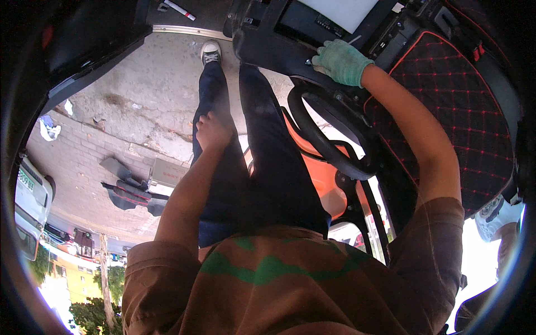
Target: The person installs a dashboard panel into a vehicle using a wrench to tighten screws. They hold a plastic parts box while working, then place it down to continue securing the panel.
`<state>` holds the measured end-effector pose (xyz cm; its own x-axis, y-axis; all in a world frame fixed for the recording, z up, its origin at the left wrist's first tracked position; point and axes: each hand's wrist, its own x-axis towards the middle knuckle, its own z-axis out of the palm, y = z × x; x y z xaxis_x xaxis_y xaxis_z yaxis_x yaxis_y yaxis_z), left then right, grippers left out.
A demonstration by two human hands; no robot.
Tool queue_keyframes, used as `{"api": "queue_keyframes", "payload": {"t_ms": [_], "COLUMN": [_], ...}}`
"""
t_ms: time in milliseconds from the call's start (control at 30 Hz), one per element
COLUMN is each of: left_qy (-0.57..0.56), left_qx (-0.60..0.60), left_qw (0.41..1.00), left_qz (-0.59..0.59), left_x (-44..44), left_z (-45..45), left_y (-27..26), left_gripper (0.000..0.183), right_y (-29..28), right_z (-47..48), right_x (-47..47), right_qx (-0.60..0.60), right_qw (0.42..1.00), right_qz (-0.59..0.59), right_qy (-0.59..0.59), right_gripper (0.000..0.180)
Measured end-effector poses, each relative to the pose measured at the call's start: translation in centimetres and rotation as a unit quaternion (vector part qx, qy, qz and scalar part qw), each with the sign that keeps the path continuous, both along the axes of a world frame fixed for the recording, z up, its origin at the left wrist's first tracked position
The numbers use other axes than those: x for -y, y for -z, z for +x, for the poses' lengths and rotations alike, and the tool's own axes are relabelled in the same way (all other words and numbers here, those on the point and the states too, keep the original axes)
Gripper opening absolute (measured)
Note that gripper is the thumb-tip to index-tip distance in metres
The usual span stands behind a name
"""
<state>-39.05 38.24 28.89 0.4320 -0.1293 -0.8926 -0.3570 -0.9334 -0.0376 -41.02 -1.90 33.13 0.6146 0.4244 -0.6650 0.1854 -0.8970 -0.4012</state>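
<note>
My left hand (214, 130) is bare and lies on the leg of my dark blue trousers (211, 96), its fingers curled; whether they grip the cloth cannot be told. My right hand (341, 63), in a pale green knit glove, is closed at a black panel (272, 54) inside the vehicle, above the steering wheel (307, 134) in the view. A slim tool (356, 39) sticks out past the glove, and a small shiny metal end (308, 62) shows at its other side. The glove hides the rest, so the kind of tool is unclear.
A black seat with red stitching (454, 121) fills the right side. A door sill (192, 31) and a white marker-like stick (180, 10) lie at the top. On the pavement sit a cardboard box (165, 173) and black padded parts (130, 194). Another person's arm (506, 247) shows far right.
</note>
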Motion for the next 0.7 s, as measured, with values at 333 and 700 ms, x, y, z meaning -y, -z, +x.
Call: {"api": "queue_keyframes", "payload": {"t_ms": [333,700], "left_qy": [0.015,0.004], "left_qx": [0.035,0.017], "left_qw": [0.999,1.0], "left_qz": [-0.022,-0.012], "left_x": [0.2,-0.1], "left_z": [-0.6,-1.2], "left_y": [0.0,0.7], "left_gripper": [0.048,0.055], "right_y": [0.4,0.7], "right_z": [2.6,3.5], "right_x": [-0.4,-0.5], "right_qx": [0.007,-0.016], "right_qw": [0.983,0.983], "right_qz": [-0.025,0.022], "right_qy": [-0.183,-0.182], "right_gripper": [0.014,0.014]}}
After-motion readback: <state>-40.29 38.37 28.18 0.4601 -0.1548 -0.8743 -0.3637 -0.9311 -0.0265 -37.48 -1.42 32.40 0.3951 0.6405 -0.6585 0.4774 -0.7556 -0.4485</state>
